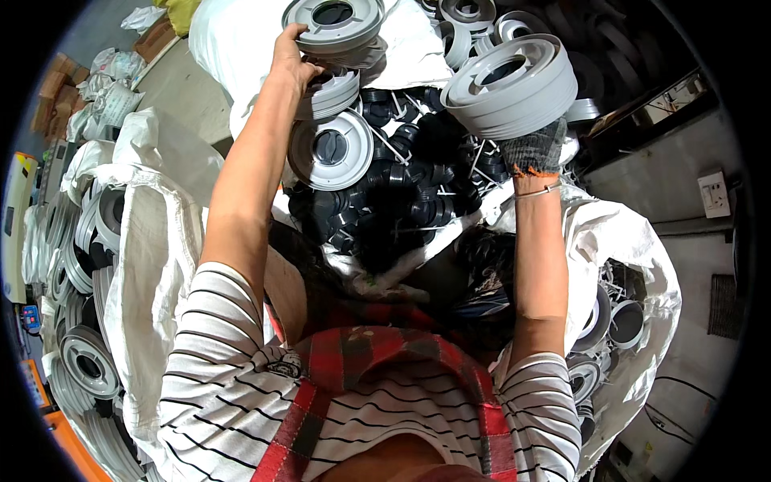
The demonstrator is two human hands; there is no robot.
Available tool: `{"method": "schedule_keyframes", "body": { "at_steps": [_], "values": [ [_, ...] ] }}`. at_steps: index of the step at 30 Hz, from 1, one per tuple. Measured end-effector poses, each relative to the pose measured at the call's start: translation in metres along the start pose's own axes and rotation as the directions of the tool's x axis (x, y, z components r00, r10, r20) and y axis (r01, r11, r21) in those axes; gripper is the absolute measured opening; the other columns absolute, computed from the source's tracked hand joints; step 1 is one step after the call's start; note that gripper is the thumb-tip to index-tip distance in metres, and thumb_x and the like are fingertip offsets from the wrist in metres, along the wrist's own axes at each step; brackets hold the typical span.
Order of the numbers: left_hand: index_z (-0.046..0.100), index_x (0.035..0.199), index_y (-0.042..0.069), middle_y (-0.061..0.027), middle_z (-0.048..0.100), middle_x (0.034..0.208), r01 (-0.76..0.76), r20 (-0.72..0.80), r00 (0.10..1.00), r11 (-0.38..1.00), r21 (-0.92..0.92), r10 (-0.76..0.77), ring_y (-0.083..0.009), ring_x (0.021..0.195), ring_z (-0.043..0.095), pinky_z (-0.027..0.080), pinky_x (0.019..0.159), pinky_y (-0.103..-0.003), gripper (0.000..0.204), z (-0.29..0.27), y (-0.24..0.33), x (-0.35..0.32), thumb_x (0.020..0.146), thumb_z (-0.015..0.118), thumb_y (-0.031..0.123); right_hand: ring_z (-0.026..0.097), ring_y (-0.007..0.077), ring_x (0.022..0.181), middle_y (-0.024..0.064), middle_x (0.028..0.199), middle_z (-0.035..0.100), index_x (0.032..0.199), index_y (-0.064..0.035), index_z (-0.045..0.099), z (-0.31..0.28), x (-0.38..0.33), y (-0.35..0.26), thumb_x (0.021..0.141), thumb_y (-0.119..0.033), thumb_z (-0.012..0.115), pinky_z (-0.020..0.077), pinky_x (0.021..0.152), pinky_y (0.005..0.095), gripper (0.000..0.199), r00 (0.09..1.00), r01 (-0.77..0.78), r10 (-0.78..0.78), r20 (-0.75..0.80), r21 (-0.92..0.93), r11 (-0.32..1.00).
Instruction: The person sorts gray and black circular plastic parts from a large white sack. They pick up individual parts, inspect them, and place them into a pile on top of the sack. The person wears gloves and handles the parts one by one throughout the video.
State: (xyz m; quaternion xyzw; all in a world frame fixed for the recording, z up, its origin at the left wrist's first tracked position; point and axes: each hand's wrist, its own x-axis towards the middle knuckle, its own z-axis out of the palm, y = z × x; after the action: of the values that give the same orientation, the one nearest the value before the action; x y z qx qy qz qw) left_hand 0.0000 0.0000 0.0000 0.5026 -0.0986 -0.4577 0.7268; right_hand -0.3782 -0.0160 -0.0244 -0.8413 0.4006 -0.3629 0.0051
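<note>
Two hands up at once, both busy with grey plastic reels! Left hand, bare, reaches out to the stack of grey reels at the far side of the sack, fingers curled over the rim of the top reel and gripping it at its left edge. Right hand, in a knitted grey glove with an orange cuff, is closed around the underside of a wide grey reel, holding it lifted and tilted above the open sack, well clear of the heap below. A thin bracelet sits on that wrist.

Between the two arms lies a white woven sack, its mouth open, filled with small black plastic caps. One more grey reel with a dark centre rests flat on the caps, just under the left forearm. More grey reels crowd the far edge beyond the sack.

Left of the person another white sack holds reels on edge; on the right, a third sack shows reels inside too. Striped sleeves and a red checked apron fill the near edge.
</note>
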Motion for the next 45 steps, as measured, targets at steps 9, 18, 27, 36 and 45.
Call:
{"method": "schedule_keyframes", "body": {
  "at_steps": [9,18,27,36,45],
  "values": [
    [0.036,0.128,-0.001,-0.0210,0.042,0.130,-0.052,0.129,0.988,0.966,-0.255,0.087,-0.0368,0.118,0.043,0.035,0.097,-0.057,0.056,-0.055,0.021,-0.051,0.080,0.057,0.020,0.060,0.0266,0.096,0.0104,0.103,0.064,0.108,-0.0065,0.060,0.015,-0.004,-0.006,0.075,-0.029,0.067,0.0473,0.083,0.0366,0.040,0.985,-0.103,0.154,-0.073,0.467,0.878],
    [0.036,0.124,-0.002,-0.0212,0.042,0.125,-0.076,-0.102,0.993,0.989,-0.129,0.063,-0.0385,0.110,0.048,0.041,0.090,-0.057,0.052,-0.077,0.025,-0.085,0.082,0.058,0.021,0.061,0.0208,0.089,0.0080,0.100,0.063,0.112,-0.0060,0.056,0.054,-0.001,-0.026,0.090,-0.023,0.048,0.0519,0.072,0.0341,0.029,0.863,-0.350,0.348,0.367,0.930,-0.112],
    [0.040,0.122,-0.002,-0.0227,0.043,0.121,-0.167,-0.169,0.977,0.955,-0.245,0.128,-0.0380,0.108,0.047,0.042,0.091,-0.055,0.047,-0.097,0.008,-0.097,0.084,0.053,0.022,0.057,0.0231,0.105,0.0080,0.114,0.059,0.122,-0.0065,0.049,0.063,-0.021,-0.067,0.080,-0.005,0.058,0.0474,0.091,0.0405,0.043,0.752,-0.576,-0.011,0.659,0.649,-0.496],
    [0.044,0.119,-0.007,-0.0249,0.042,0.125,-0.053,-0.097,0.995,0.924,-0.379,0.017,-0.0412,0.114,0.042,0.035,0.098,-0.059,0.047,-0.125,0.000,-0.100,0.081,0.052,0.019,0.059,0.0254,0.099,0.0063,0.111,0.061,0.115,-0.0154,0.054,0.064,-0.022,-0.102,0.090,-0.035,0.045,0.0495,0.085,0.0483,0.034,0.537,-0.623,0.060,0.842,0.443,-0.644],
    [0.047,0.115,-0.008,-0.0230,0.056,0.113,-0.066,0.147,0.984,0.978,-0.198,0.096,-0.0362,0.103,0.056,0.044,0.095,-0.049,0.044,-0.139,-0.008,-0.130,0.080,0.053,0.017,0.059,0.0274,0.102,0.0066,0.112,0.060,0.114,-0.0180,0.055,0.074,-0.027,-0.102,0.086,-0.040,0.050,0.0503,0.080,0.0540,0.036,0.531,-0.629,-0.008,0.847,0.388,-0.674]
  ]
}}
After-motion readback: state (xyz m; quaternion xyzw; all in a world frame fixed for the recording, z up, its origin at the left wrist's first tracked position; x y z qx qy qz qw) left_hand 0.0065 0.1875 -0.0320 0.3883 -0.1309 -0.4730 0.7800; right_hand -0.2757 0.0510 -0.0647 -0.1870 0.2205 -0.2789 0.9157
